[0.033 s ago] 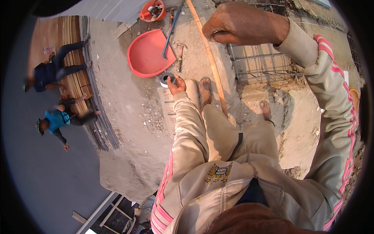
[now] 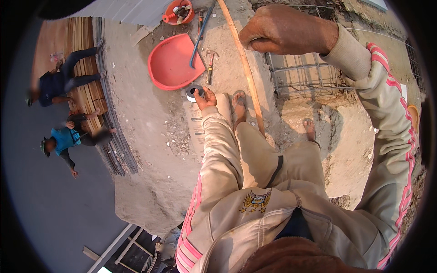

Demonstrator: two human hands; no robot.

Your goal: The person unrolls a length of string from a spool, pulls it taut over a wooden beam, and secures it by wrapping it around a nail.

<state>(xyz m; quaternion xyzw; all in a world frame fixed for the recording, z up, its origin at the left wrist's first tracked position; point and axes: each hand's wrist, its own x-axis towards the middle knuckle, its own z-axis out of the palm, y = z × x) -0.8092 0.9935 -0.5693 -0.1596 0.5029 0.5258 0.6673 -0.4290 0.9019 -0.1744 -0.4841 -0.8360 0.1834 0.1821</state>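
My left hand (image 2: 207, 98) is held low in front of me, palm up, with its thumb and curled fingers apart. Just beyond its fingertips is a round roll (image 2: 192, 93) with a white rim and a dark centre. Whether the hand touches that roll is unclear. A flat, printed brown paper sack (image 2: 196, 125) lies below this hand. Raised high at the upper right, my right hand (image 2: 289, 29) is closed with thumb and fingers pressed together. Anything pinched in it is hidden or too thin to see.
A red scoop-shaped basin (image 2: 170, 63), a claw hammer (image 2: 210, 67), a blue bar (image 2: 198, 43) and an orange bucket of tools (image 2: 178, 12) lie ahead. A long wooden strip (image 2: 246, 63) runs beside a steel rebar cage (image 2: 309, 75). Two people sit on stacked boards (image 2: 86, 86) at left.
My right hand has shifted very slightly to the right and down. My left hand keeps its place beside the roll, and nothing is picked up or let go.
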